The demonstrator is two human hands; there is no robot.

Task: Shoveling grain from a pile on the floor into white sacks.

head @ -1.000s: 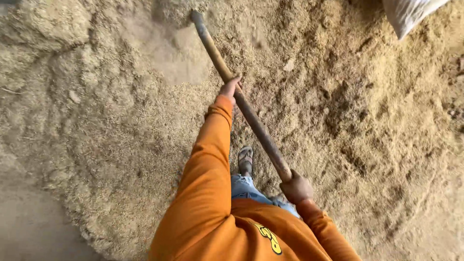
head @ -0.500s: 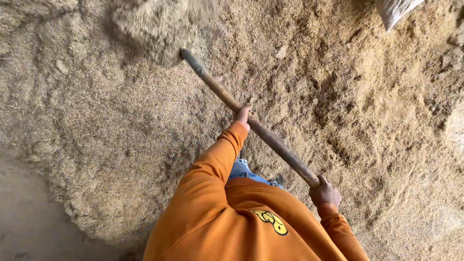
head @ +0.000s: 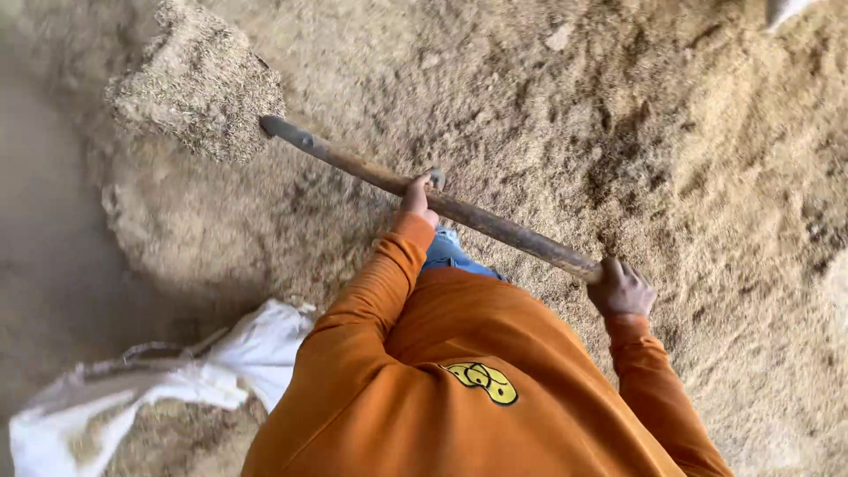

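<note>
At the far lower left lies one white sack [head: 132, 397], open-mouthed and partly filled with tan husk, which was not in view half a second ago; above it, at the upper left, one heaped load of husk [head: 199, 84] sits raised on the blade end of your shovel, where earlier that load hung nearer the top middle of the view and the handle pointed more steeply upward; the blade itself is buried under the load and cannot be made out; one long wooden handle [head: 424, 196] runs from that load down and to the right, now lying flatter across the view than before; your left hand [head: 419, 194] grips the handle near its middle, fingers curled tight around the wood, your orange sleeve [head: 371, 309] reaching up to it; further right, your right hand [head: 621, 288] is clenched around the near end of the handle, knuckles upward; both hands hold the same places on the wood as before; a strip of blue jeans [head: 450, 252] shows between your arms; all around spreads one broad pile of husk [head: 707, 177]; a corner of a second white sack [head: 784, 11] peeks in at the top right edge; two hands, two sacks, one shovel.
</note>
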